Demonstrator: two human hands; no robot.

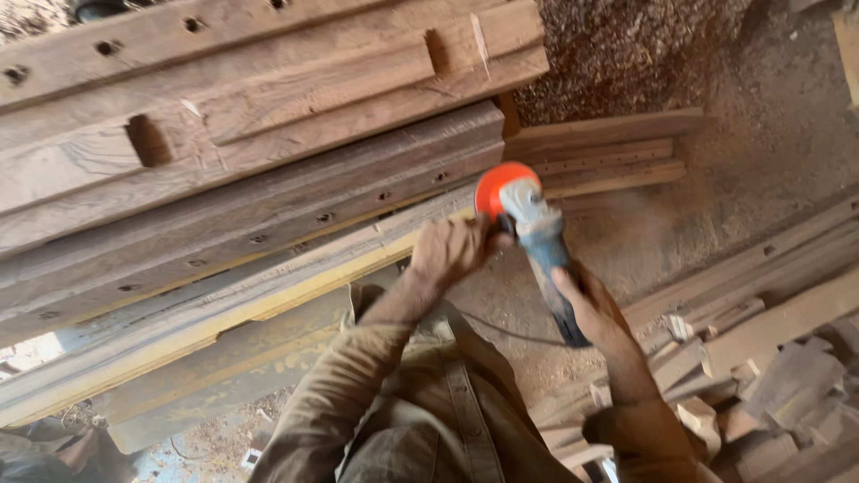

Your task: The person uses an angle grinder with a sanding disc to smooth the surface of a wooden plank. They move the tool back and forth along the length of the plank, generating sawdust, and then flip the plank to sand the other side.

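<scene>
Two hands on one grinder [537, 246], working at the end of a stacked beam.

Left hand [452, 250]: fingers curled shut near the tool's head, likely on a side handle that is hidden. Right hand [591, 309]: fingers wrapped closed round the blue body, toward the rear. Grinder's long axis runs from lower right, near the person, up and left; its orange guard [499, 186] points at the beam [268, 268], at the end of its yellow-edged face. Cord [501, 329] trails back toward the shirt. Offcuts [769, 385] lie piled at right, sawdust on the floor [769, 125].
</scene>
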